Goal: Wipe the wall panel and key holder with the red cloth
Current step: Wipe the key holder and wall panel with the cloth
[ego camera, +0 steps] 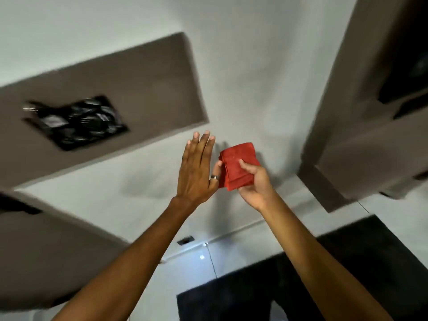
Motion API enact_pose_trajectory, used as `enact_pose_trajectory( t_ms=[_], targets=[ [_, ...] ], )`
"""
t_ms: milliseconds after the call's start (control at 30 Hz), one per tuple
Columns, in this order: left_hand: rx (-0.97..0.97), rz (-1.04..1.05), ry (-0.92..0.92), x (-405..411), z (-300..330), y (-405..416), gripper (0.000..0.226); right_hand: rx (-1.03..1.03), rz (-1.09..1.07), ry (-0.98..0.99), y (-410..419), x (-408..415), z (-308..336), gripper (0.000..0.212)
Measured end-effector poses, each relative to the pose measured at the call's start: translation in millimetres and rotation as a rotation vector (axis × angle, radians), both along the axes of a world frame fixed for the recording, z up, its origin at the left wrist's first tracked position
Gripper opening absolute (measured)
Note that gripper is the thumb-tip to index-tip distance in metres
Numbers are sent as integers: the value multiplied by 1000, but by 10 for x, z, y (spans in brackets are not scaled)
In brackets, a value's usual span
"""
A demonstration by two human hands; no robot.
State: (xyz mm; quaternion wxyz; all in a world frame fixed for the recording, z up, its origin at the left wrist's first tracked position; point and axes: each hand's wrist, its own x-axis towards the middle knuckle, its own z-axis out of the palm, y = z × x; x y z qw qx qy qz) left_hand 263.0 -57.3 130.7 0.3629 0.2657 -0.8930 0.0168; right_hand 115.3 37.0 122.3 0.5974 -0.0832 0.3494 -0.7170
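Observation:
A folded red cloth (238, 164) is held up in front of the white wall, gripped by my right hand (253, 183) from below with the thumb on its face. My left hand (196, 167) is flat, fingers straight and together, its thumb touching the cloth's left edge; a ring sits on the thumb. To the upper left, a grey-brown wall panel (129, 89) carries a black key holder (80, 122) with a metal key ring hanging at its left end. The view is tilted and blurred.
A second grey-brown panel (46, 246) lies at lower left. A grey-brown frame with dark insets (370, 112) stands at the right. A black surface (301, 286) fills the lower right, and a small wall socket (185, 240) sits low on the white wall.

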Motion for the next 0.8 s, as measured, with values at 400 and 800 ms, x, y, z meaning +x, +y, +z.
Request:
enact_pose_trajectory(
  t_ms=[400, 800],
  targets=[
    [-345, 430, 263, 2455, 966, -860, 61, -539, -620, 1706, -1397, 2214, 1169, 76],
    [-617, 502, 126, 2888, 1127, -1652, 59, -599, -1213, 2166, -2156, 2040, 950, 49]
  ],
)
